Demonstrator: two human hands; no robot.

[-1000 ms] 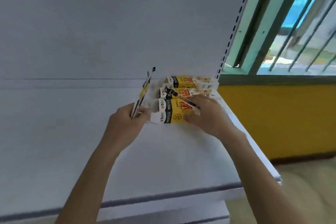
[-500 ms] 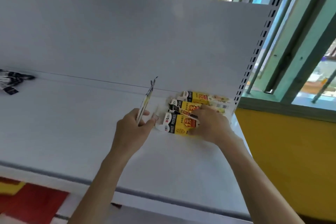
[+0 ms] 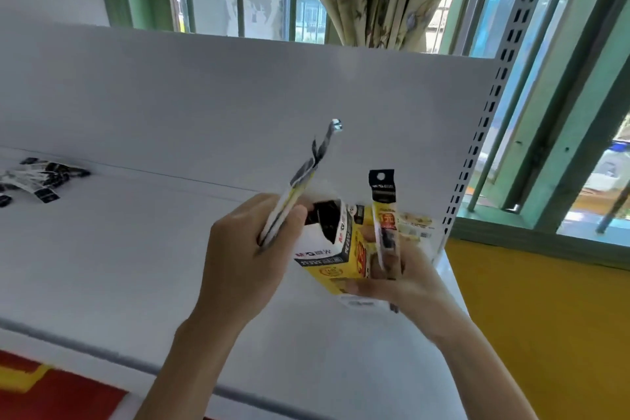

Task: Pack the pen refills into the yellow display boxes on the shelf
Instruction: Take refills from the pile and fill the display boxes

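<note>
My right hand (image 3: 402, 280) holds a yellow display box (image 3: 335, 259) lifted off the white shelf (image 3: 136, 249), its open black-lined top tilted toward my left hand. The same hand pins one packaged pen refill (image 3: 384, 215) upright against the box's right side. My left hand (image 3: 245, 249) grips a thin bundle of pen refills (image 3: 300, 184) that points up and to the right, its lower end beside the box opening. Another yellow display box (image 3: 414, 225) lies on the shelf behind, mostly hidden.
A loose pile of black-and-white refill packets (image 3: 37, 177) lies at the shelf's far left. The white back panel (image 3: 238, 106) rises behind, with a perforated upright (image 3: 477, 147) at the right. Windows and a curtain lie beyond. A yellow wall (image 3: 545, 317) is on the right.
My right hand has lifted the front yellow box off the shelf and tipped it up, a single refill held against it. The view has tilted up and left.
</note>
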